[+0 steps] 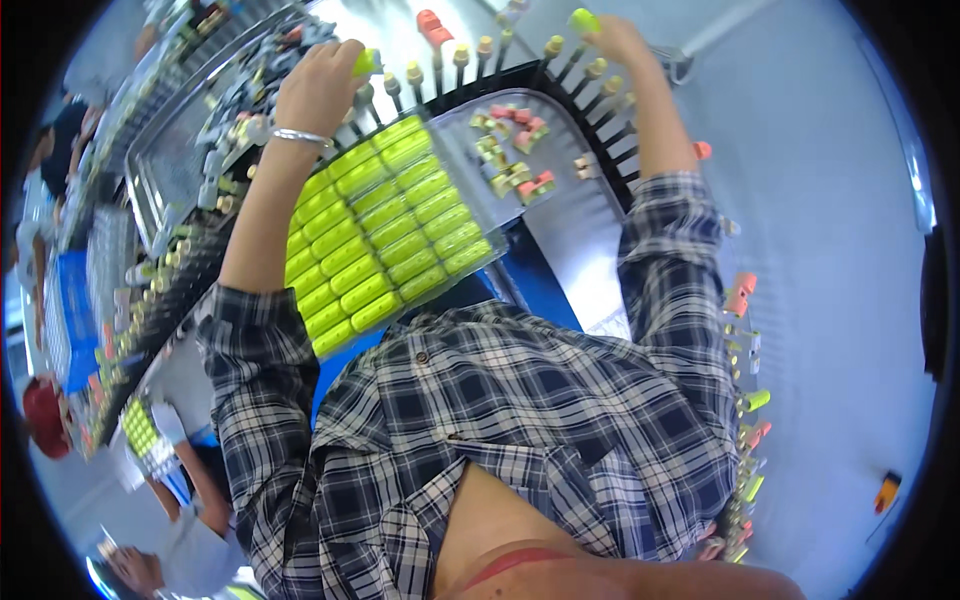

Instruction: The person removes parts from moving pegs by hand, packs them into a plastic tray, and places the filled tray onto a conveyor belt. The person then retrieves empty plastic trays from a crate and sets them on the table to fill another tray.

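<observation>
Left hand (318, 88): far side, left of centre. Fingers curled in, narrow grip, back of hand up. Holds a yellow-green piece (367, 62) between thumb and fingers, right above the row of posts; cannot tell if the piece touches a post. Silver bracelet (302, 136) on that wrist.

Right hand (617, 42): far side, right of centre, arm stretched out. Narrow pinch, fingertips on a lime piece (584, 20), which pokes out left of the hand. Some fingers hidden, so exact finger spread can't be told. Piece is above the posts; contact with a post unclear.

Posts (461, 75) are dark with cream tips, curving past both hands along the far edge and down the right. Orange-red piece (431, 27) tops a post between the hands.

Nearer, left of centre: clear tray (497, 248) packed with rows of yellow-green blocks (370, 230), partly behind the left forearm. Right of it, between the forearms, pink and cream bits (520, 130) lie loose on a grey sheet (562, 205); one small bit (584, 166) sits apart, to the right.

Far left, metal tray (148, 175) near a pile of dark parts (258, 75). Near left, a co-worker (195, 555) in a light top.
</observation>
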